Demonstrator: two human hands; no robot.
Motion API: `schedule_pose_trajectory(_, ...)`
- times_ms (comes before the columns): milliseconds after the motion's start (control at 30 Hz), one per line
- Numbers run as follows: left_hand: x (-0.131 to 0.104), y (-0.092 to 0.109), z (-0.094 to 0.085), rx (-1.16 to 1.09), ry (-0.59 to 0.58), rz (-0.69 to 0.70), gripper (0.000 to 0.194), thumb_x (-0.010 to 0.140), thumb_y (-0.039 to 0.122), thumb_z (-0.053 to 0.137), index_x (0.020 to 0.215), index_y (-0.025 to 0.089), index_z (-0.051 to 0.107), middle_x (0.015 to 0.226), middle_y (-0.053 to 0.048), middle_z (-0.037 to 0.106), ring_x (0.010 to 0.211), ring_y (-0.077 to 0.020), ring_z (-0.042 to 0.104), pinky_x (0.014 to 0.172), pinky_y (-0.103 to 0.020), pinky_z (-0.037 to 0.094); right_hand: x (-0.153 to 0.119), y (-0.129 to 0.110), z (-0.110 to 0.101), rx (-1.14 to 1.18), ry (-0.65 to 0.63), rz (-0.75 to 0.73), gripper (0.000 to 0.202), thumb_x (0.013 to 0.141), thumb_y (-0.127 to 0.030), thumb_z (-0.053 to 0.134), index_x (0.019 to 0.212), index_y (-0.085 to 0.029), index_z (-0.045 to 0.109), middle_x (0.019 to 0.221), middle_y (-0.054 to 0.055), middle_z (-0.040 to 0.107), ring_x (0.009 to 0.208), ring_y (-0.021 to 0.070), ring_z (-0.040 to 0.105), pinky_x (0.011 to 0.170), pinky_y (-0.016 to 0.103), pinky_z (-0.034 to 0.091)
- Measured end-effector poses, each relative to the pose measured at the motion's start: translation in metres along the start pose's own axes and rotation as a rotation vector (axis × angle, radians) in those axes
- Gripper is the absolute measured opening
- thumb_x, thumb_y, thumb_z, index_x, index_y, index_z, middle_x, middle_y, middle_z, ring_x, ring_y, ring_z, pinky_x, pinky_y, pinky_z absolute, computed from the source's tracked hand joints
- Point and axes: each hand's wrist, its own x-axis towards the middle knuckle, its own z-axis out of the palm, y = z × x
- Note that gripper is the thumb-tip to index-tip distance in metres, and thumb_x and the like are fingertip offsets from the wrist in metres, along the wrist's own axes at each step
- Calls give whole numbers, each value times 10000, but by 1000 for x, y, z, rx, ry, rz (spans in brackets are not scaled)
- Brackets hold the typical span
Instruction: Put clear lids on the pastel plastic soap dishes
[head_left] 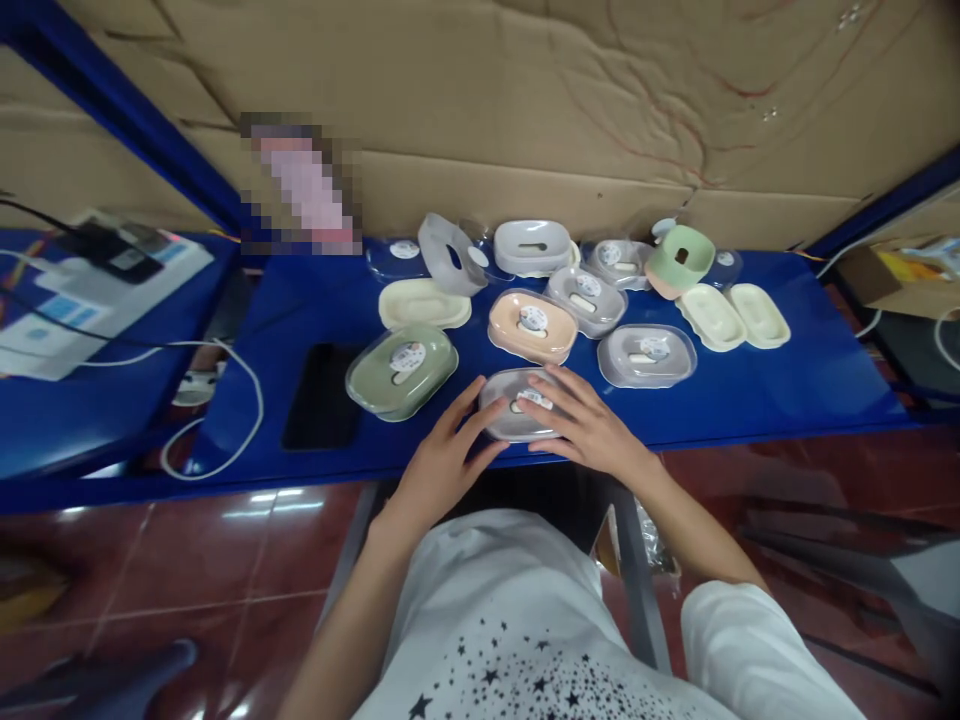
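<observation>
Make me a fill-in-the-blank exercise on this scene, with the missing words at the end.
1. Of the left hand and the right hand, ____ touch the grey soap dish.
2. The covered soap dish nearest the black phone is ____.
3. The tabletop is coloured ____.
4. The white shirt is printed with dots and dark ____.

Missing words: both; green; blue; stars.

The left grip (442, 460) covers the grey case (514, 382) at its nine o'clock, the right grip (589, 425) at its three. Print on the orange case's label (533, 319) is unreadably small. A pixelated patch (307, 190) blots out ten o'clock; the right edge crops the carton (874, 280) at three.
</observation>
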Motion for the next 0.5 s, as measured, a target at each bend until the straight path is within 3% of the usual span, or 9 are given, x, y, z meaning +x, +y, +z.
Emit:
schedule_pose_trajectory(133,4,-5,-1,-27,5,-29,537,1052,384,685,1560,373,511,1707,-117,471,1475,-308,610,1187,-527,571,5,-1,-1,30,-20,21,679,1071,-497,645,1684,-292,440,1725,100,475,1702,330,241,1327,608,408)
schedule_pose_trajectory(300,12,5,-10,26,6,0,493,1054,410,678,1516,324,530,1668,-134,516,1502,-318,579,1177,-524,573,4,-9,-7,-7,-41,85,643,1074,-475,641,1664,-293,460,1725,112,469,1697,332,255,1325,595,411)
schedule_pose_trajectory(400,23,2,-36,129,110,26,409,1084,357,615,1485,314,551,1597,-110,598,1443,-289,625,1183,-499,565,-6,-11,-9,-51,-5,166,658,1062,-461,661,1666,-327,436,1697,112,505,1664,360,330,1302,643,408)
schedule_pose_trajectory(500,53,-24,-76,287,195,-32,297,1082,323,570,1364,268,642,1433,-88,711,1348,-290,677,1175,-500,556,-25,-12,-7,-118,118,297,657,1047,-424,679,1645,-325,425,1651,143,533,1606,394,421,1268,674,399)
